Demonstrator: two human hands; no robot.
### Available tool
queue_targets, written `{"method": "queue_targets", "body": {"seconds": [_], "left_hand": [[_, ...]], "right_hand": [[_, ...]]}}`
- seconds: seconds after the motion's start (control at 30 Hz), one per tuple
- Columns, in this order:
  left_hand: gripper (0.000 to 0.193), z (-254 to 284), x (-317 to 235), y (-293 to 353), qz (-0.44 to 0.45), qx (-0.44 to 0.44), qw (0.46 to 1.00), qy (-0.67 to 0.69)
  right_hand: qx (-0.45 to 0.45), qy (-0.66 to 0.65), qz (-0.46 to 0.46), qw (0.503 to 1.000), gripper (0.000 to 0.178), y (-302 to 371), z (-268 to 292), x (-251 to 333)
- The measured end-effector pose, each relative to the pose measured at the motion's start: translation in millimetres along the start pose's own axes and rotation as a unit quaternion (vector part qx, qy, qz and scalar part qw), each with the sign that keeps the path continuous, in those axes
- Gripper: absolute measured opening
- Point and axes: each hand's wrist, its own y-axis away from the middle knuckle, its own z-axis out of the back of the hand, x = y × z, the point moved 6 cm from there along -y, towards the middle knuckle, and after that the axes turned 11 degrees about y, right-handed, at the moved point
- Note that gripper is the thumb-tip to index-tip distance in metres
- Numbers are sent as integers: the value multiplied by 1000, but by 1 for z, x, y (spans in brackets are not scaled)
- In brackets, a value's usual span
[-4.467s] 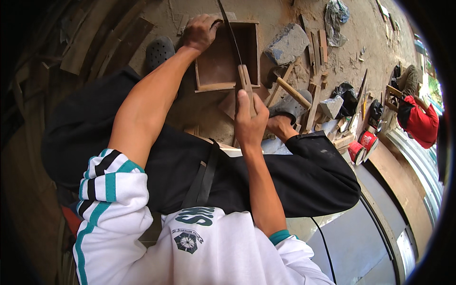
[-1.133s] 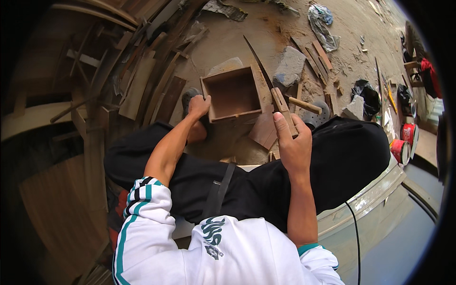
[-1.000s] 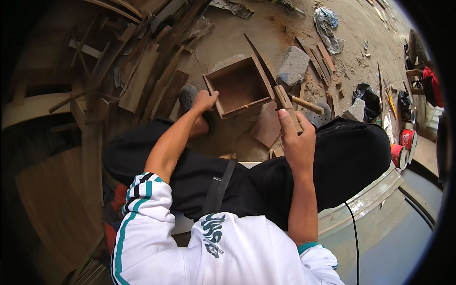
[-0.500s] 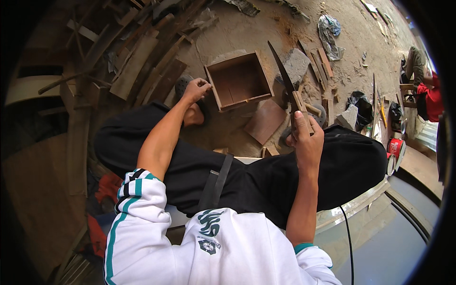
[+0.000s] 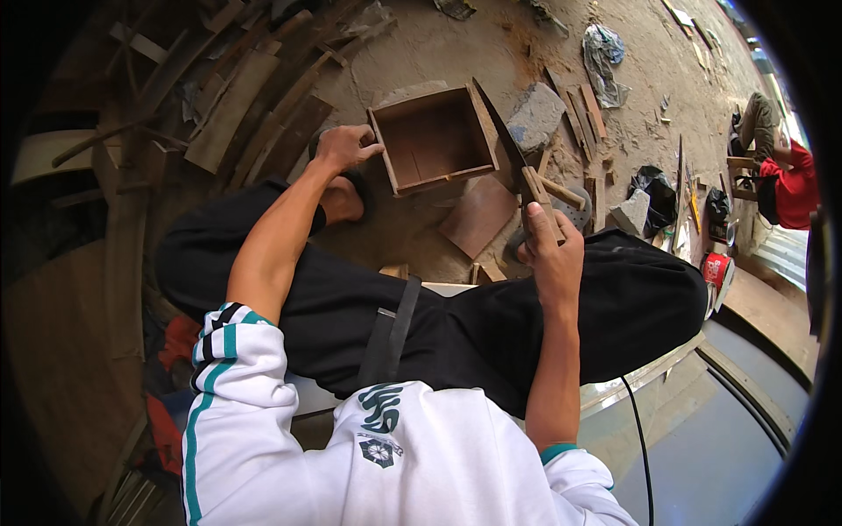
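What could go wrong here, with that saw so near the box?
The saw in the right hand looks close to the box; a slip might scratch it. The left hand is only at the box's left wall, so a bump could perhaps shift it.

I have dusty grey-brown ground (image 5: 421, 53) before me, carrying a rough grey concrete block (image 5: 537, 118) right of upper centre, thin brown wooden strips (image 5: 593, 112) beside it, a crumpled grey-blue plastic sheet (image 5: 602, 68) at upper right, a flat reddish-brown wooden board (image 5: 479, 216) near mid-frame, and a crumpled black plastic bag (image 5: 653, 198) right of centre.
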Motion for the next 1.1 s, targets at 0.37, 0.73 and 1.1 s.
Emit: {"method": "queue_targets", "body": {"seconds": [0.37,0.73,1.1], "left_hand": [[28,-13,34,1,6,-122,991,58],[31,1,3,-14,-35,-265,958,103],[24,-30,-27,-82,6,-179,979,98]], "right_hand": [[10,5,10,1000,40,2,-8,3],[-13,107,93,990,32,8,-14,15],[6,105,129,986,27,27,-88,20]]}}
